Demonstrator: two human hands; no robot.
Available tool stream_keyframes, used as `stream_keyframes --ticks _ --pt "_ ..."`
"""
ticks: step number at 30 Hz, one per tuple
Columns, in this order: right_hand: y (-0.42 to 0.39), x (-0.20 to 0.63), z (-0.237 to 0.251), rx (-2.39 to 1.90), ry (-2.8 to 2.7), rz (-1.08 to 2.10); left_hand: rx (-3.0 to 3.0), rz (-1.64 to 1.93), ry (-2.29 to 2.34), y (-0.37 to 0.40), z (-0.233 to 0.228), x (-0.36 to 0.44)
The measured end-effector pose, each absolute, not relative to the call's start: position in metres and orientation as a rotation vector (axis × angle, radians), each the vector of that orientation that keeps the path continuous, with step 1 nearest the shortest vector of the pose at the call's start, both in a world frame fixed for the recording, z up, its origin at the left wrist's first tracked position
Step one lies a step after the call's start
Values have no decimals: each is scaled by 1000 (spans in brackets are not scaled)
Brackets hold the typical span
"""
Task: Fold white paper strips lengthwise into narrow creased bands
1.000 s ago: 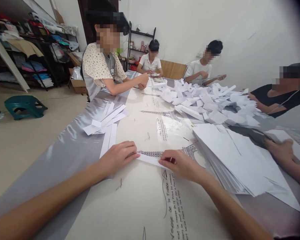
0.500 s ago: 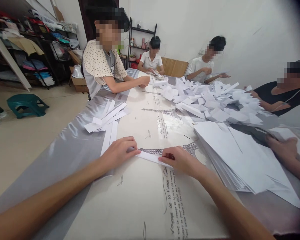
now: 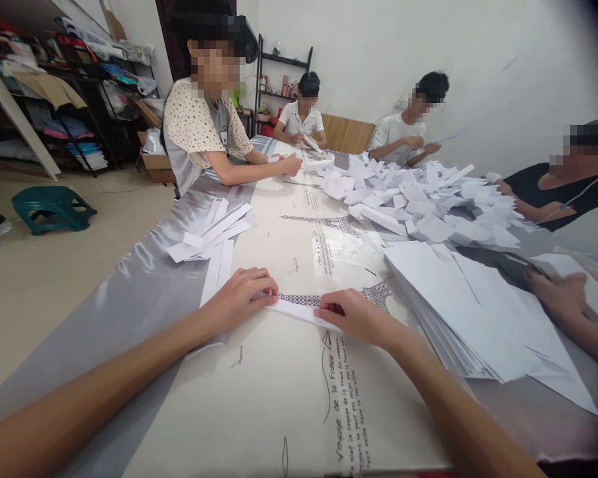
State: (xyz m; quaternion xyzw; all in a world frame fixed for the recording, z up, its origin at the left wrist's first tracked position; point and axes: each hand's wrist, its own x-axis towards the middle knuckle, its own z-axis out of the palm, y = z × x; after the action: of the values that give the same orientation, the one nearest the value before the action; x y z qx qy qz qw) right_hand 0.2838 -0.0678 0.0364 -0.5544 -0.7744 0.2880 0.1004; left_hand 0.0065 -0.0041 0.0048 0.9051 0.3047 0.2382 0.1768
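Note:
A narrow white paper strip (image 3: pixel 298 311) stretches between my two hands, just over the printed tablecloth (image 3: pixel 259 405). My left hand (image 3: pixel 244 293) pinches its left end between thumb and fingers. At the other end, my right hand (image 3: pixel 356 315) has its fingers curled and closed on the strip. Part of the strip is hidden under the right fingers. Beside my left hand lie more white paper strips (image 3: pixel 218 269), partly covered by that hand. To the right of my right hand rests a thick stack of white paper sheets (image 3: pixel 471 312).
A large heap of crumpled and folded paper pieces (image 3: pixel 403 192) spreads over the far right of the table. Several people sit around it, handling paper. At the right edge a co-worker's hand (image 3: pixel 561 292) is near the stack. A green stool (image 3: pixel 54 207) stands on the floor at left.
Both hands keep their grip and have shifted only slightly. The person at the far left now has the hands a little farther apart, with white paper showing between them.

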Motion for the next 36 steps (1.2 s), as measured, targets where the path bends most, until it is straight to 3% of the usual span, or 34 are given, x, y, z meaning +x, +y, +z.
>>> stream_keyframes --ticks 13,16,19,21,36 --pt "-66 283 34 -1669 -2307 793 3041 718 759 -9 7 13" --pt "-71 278 39 -1637 -2387 456 3048 695 772 -8 5 13" --pt "-79 267 44 -1329 -2599 -34 3058 678 788 -8 4 12" --pt "-85 257 45 -1109 -2742 -182 3060 689 793 -8 4 12" --pt "-98 244 35 -1099 -2739 -44 2831 641 713 11 16 -22"
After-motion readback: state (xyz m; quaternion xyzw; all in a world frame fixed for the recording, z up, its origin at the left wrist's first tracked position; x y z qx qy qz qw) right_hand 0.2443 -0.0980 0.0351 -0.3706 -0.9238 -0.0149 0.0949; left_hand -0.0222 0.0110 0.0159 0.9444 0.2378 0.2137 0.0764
